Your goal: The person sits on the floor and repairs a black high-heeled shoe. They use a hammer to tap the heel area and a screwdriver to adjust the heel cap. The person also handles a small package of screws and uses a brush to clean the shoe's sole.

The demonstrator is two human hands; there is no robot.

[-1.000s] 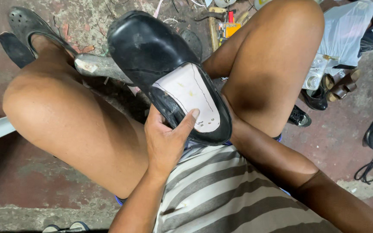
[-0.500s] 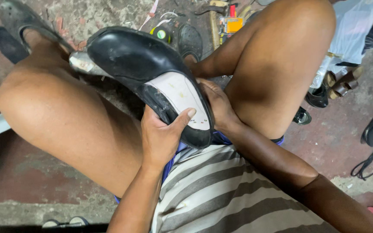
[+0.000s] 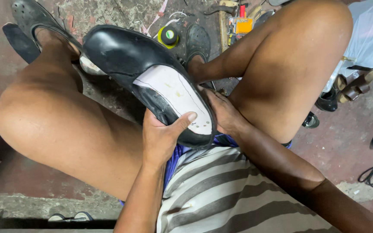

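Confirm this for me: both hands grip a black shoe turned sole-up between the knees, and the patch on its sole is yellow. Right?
Not quite. The patch on the black shoe is white, not yellow, as the head view shows. The rest holds: the left hand and right hand both grip it, sole-up, between the knees.

One black shoe (image 3: 126, 60) with one white insole (image 3: 175, 97) is held up, and two hands are on it: the left hand (image 3: 162, 138) and the right hand (image 3: 223, 112). Two dark clogs are worn, one (image 3: 31, 17) at upper left, one (image 3: 197, 41) near the middle. One small round tin (image 3: 168, 36) lies on the floor (image 3: 350, 142).
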